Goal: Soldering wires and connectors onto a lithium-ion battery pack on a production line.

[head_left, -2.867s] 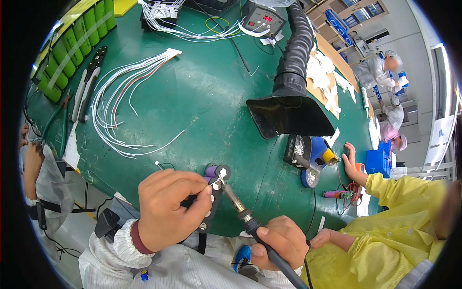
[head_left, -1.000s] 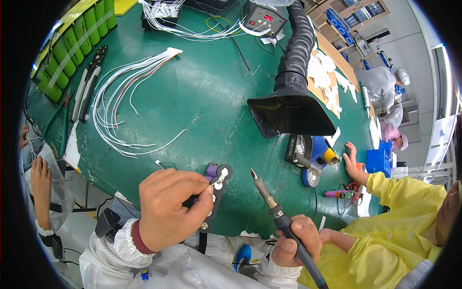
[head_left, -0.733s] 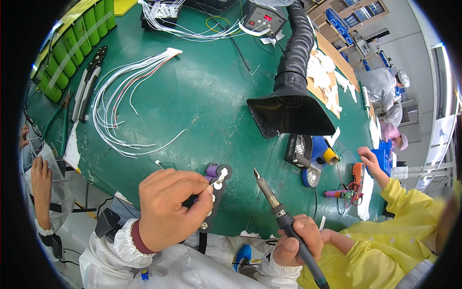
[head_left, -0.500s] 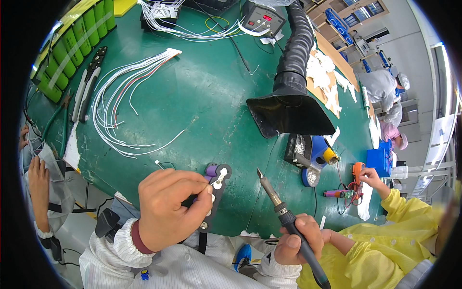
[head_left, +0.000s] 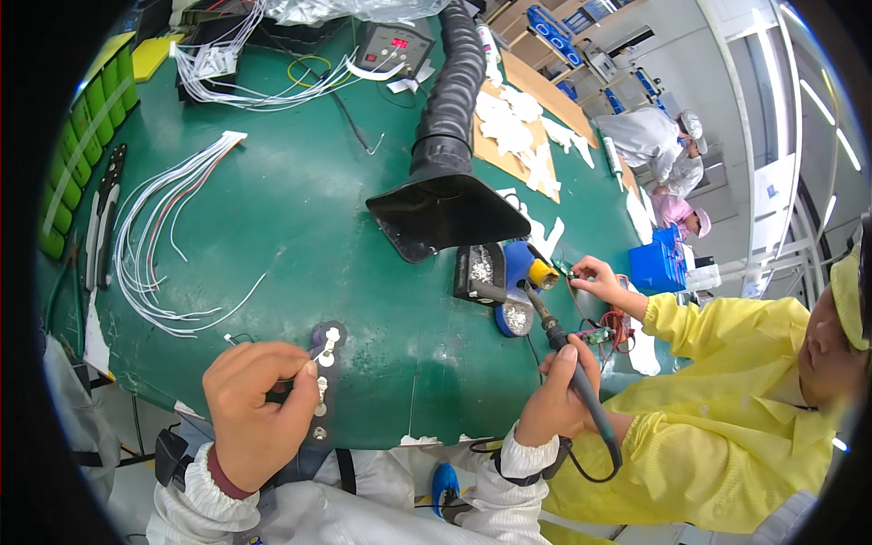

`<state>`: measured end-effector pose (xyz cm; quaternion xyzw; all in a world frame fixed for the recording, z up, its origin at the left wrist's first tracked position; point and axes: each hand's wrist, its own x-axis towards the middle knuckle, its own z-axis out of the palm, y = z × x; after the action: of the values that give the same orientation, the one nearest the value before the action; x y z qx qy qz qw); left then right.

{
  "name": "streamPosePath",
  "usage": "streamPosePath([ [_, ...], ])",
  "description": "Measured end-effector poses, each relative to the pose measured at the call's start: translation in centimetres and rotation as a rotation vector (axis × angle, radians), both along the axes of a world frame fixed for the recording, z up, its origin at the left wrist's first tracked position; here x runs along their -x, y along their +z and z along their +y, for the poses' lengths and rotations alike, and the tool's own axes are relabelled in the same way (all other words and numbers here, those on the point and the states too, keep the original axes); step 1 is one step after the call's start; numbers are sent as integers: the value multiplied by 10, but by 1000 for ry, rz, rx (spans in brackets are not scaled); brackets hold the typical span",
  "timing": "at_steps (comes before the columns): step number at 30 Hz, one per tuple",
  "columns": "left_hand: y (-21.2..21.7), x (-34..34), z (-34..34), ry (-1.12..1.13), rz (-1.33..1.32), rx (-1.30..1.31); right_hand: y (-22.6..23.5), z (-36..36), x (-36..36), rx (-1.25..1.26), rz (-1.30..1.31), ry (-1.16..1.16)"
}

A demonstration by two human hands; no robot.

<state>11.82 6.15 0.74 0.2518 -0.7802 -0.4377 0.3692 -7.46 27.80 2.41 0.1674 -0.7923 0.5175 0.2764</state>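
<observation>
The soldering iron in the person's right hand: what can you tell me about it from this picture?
The soldering iron is a slim tool with a dark handle and a metal front that narrows toward its tip. The right hand grips the handle, fingers wrapped around it, tilted so the tip points up and away toward a blue stand with a yellow part on the green table; whether the tip touches it is unclear. A dark cord runs from the handle's rear and loops below the wrist.

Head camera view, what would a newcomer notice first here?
Probably the black fume hood on its ribbed hose, mid-table on the green mat. In front, the left hand pinches a black strip with metal tabs, while the right hand holds a soldering iron, tip at the blue stand.
</observation>
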Motion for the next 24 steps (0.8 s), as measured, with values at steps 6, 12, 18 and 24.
streamPosePath([
  [6,1,1,1,0,34,-6,-1,10,39,70,-94,-78],
  [12,2,0,1,2,31,-32,-2,14,54,84,-115,-56],
  [18,6,-2,0,-28,-4,-53,-20,5,89,90,-265,97],
  [24,6,-18,-16,-201,-42,-25,-21,-2,13,343,-742,388],
])
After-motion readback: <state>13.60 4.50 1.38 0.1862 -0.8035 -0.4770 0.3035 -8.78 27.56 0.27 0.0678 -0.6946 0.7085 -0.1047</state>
